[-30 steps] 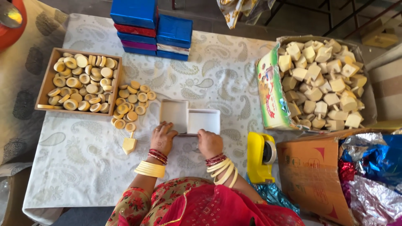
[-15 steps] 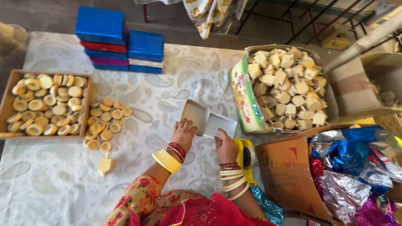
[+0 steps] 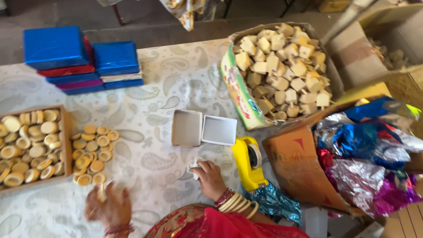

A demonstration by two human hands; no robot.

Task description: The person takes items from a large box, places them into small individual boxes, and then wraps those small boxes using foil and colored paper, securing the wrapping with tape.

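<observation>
Both hands are off the open white box [image 3: 203,128] now: the left hand [image 3: 107,207], blurred, pinches a small piece near the discs [image 3: 93,152]. The right hand [image 3: 210,178] closes on something white, so picking pieces comes before boxing.

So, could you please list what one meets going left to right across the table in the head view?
wooden tray of round pieces → loose round pieces → open white box → yellow tape dispenser → carton of foil wrappers

stacked blue boxes [image 3: 83,59] top left, carton of wood blocks [image 3: 282,66], foil sheets [image 3: 365,163] right.
</observation>
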